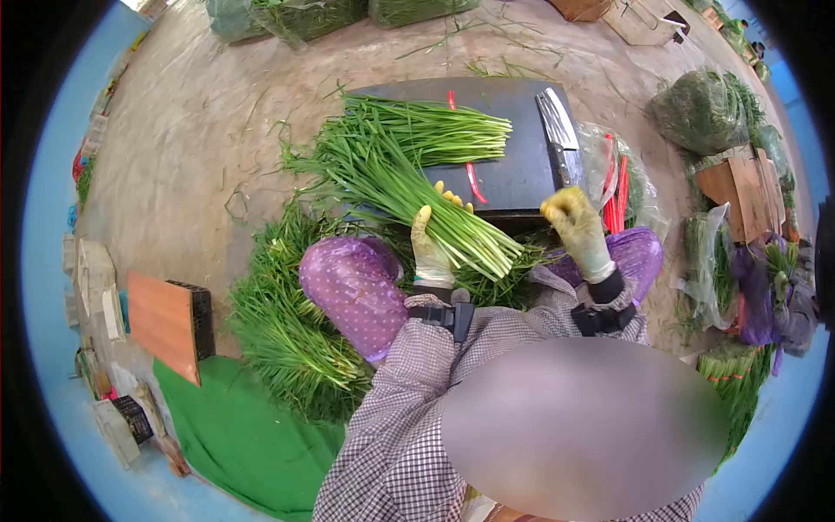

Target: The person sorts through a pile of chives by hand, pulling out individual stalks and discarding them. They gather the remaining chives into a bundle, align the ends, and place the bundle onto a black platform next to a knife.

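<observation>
My left hand is clenched round a bunch of chives, its tips fanning away over the black board. My right hand curls just right of the cut ends; I cannot tell whether it pinches anything. Below-left of my grip a loose heap lies beside a green mat. Beyond the grip, a second bunch, a red band and a cleaver lie on the board. Farther off are the concrete floor and, to the right, bags of greens. A blur hides what is nearest me, and the lens rim cuts off the room.
</observation>
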The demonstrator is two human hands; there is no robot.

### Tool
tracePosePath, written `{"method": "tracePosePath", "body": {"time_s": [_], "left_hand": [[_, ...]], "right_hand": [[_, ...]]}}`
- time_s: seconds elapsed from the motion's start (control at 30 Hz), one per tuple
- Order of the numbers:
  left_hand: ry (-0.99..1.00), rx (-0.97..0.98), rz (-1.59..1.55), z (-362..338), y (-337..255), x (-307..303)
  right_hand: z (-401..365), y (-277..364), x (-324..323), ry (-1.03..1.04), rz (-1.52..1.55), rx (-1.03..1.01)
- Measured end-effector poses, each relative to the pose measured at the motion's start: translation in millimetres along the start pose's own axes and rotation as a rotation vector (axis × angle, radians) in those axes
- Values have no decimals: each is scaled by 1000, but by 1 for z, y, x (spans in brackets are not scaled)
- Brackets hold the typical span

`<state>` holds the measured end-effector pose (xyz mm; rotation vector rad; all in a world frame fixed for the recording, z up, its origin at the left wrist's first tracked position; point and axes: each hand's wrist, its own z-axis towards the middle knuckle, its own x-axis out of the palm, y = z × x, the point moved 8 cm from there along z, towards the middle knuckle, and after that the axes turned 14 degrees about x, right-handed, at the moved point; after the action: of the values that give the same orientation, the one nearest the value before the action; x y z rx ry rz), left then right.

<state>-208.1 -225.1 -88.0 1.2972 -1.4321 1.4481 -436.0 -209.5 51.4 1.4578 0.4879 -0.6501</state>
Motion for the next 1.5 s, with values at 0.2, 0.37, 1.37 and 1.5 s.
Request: {"method": "tracePosePath", "body": {"time_s": [0.2,0.37,1.37,1.5], "left_hand": [[-26,-11,69,-2,5,-3],[-11,-52,29,-5,2,8],[-196,-41,113,2,17,-44],[-131,-23,146,6,12,-41]], "right_hand": [[-38,41,33,209,-222,-162],[-29,22,79,296,-296,-233],[-48,11,137,-42,-816,-329],[-29,-4,115,116,-151,9]]}}
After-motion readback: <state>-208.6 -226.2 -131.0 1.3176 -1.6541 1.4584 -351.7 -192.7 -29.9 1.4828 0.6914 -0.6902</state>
